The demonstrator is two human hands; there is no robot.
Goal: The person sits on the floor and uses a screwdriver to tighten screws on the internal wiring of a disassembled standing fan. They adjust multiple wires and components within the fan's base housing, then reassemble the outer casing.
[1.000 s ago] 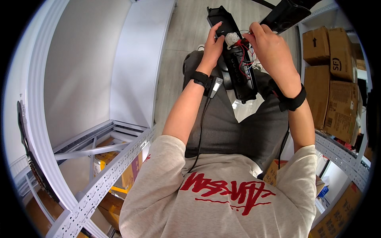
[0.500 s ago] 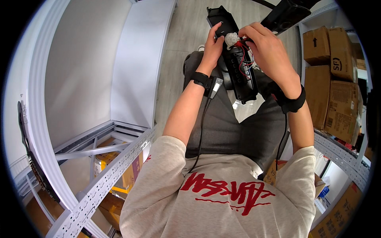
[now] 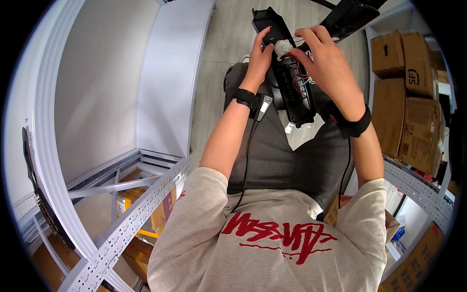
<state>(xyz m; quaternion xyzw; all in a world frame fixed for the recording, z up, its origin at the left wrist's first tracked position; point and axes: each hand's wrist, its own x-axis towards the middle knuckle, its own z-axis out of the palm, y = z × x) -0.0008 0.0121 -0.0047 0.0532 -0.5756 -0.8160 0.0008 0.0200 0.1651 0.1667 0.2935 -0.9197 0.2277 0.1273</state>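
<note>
In the frame's upper centre, the left hand (image 3: 259, 62) pinches the black casing (image 3: 265, 18) beside its white disc (image 3: 283, 47); the right hand's (image 3: 331, 63) grip has spread — perhaps releasing the red wires (image 3: 295, 75).

Left side: a strip of floor (image 3: 219, 39) between the white panel (image 3: 168, 73) and the left hand (image 3: 260, 61) gives room to pass.
Between the hands: tight; the white round part (image 3: 283, 49) and thin wires (image 3: 295, 77) crowd the gap over the black housing (image 3: 281, 73).
Upper right: a black object (image 3: 346, 22) blocks the way just beyond the right hand (image 3: 328, 61).
Far right: stacked cartons (image 3: 389, 117) form a wall, a gap short of the right wrist.
Over the lap: wide room between the forearms, bounded below by the thighs (image 3: 292, 170), with a black cable (image 3: 248, 160) trailing near the left forearm.
</note>
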